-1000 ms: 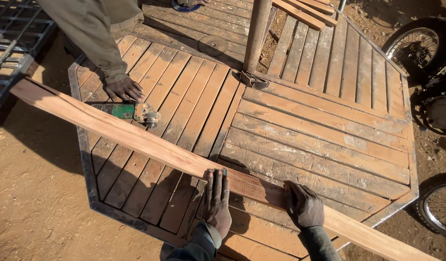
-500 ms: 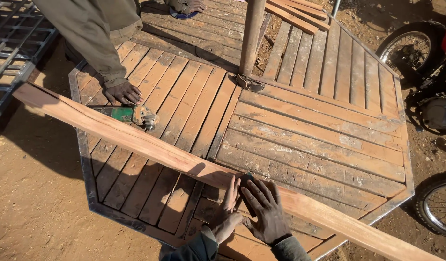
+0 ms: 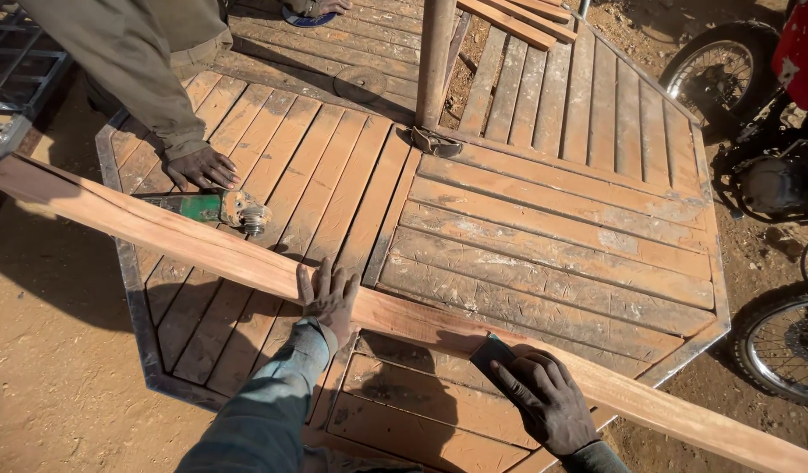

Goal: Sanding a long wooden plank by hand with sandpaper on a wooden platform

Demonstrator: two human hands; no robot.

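Fingers (image 3: 327, 282) of the left hand (image 3: 330, 302) lie spread and flat over the top of the plank (image 3: 194, 241), pressing down on it and gripping nothing. The right hand (image 3: 547, 398) is curled around a small dark block (image 3: 491, 355), pinching it and holding it against the plank's near edge. That plank is long and pale, running slantwise from the upper left down to the lower right across a slatted wooden deck (image 3: 553, 228) with a dark metal rim. Both hands sit near the plank's middle, well apart from each other.

Just beyond the plank on the left lies a green grinder (image 3: 216, 208) on the slats, and another person's hand (image 3: 202, 166) rests just above it, the sleeve reaching in from the top. A post (image 3: 437, 61) stands upright at the deck's centre. Loose boards (image 3: 509, 17) are stacked past it. Motorbike wheels (image 3: 785, 346) stand on the dirt at the right.
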